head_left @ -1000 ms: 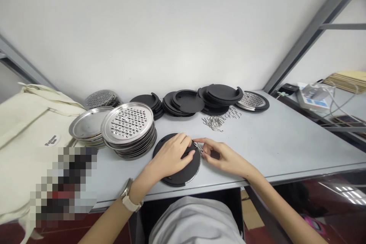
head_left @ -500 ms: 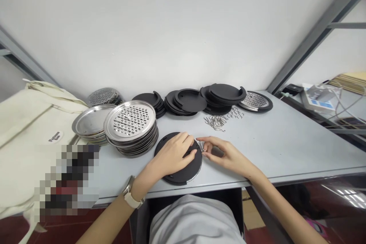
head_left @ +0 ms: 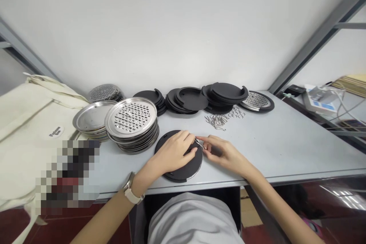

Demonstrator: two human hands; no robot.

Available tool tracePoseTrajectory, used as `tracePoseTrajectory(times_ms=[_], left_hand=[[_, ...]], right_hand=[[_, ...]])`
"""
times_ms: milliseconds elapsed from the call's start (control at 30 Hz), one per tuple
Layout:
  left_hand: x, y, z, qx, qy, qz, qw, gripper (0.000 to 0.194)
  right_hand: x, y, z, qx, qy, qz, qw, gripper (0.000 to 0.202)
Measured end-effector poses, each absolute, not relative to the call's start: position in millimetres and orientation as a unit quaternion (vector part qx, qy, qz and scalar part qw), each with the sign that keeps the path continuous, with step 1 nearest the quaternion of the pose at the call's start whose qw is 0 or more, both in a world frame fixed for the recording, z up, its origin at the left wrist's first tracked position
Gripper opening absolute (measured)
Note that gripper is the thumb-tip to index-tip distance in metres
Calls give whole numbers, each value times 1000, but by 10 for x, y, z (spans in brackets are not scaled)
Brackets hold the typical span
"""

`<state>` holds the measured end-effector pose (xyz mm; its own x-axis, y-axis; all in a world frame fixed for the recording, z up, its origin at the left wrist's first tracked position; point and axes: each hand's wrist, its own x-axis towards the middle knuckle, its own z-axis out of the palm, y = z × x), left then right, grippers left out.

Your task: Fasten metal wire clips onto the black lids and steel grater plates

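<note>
In front of me a black round disc (head_left: 178, 169) lies near the table edge, with slots near its rim and a thin silver edge at lower right. My left hand (head_left: 175, 150) rests on it from above, fingers curled over and pressing it down. At the disc's right rim, my right hand (head_left: 221, 151) pinches a small bent metal wire hook (head_left: 199, 143) between thumb and fingers. The hook's far end meets the rim beside my left fingertips; whether it is hooked in I cannot tell. More wire hooks (head_left: 215, 122) lie in a loose pile behind.
Left of the disc stands a stack of round metal graters (head_left: 131, 118), beside plain metal plates (head_left: 93, 116). Stacks of black discs (head_left: 191, 99) line the wall. A black-rimmed grater (head_left: 257, 101) lies at back right. A cream bag (head_left: 25, 122) covers the left end.
The wire hook has turned in my right fingers and now slants down from the rim towards my right thumb. My left hand keeps its place on the disc. The view has shifted slightly.
</note>
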<state>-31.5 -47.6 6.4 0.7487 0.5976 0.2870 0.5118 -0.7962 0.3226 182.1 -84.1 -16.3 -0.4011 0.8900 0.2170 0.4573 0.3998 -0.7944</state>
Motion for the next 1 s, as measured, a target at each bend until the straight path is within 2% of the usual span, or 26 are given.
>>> tracePoseTrajectory(times_ms=[533, 767, 1000], left_hand=[[-312, -471, 68, 929, 300, 187, 111, 6], [-315, -483, 76, 929, 301, 186, 112, 6], [-314, -480, 74, 927, 298, 191, 123, 6]], right_hand=[[1848, -866, -104, -449, -755, 375, 297, 44], [1837, -847, -163, -432, -752, 378, 324, 38], [1835, -845, -178, -454, -699, 438, 336, 35]])
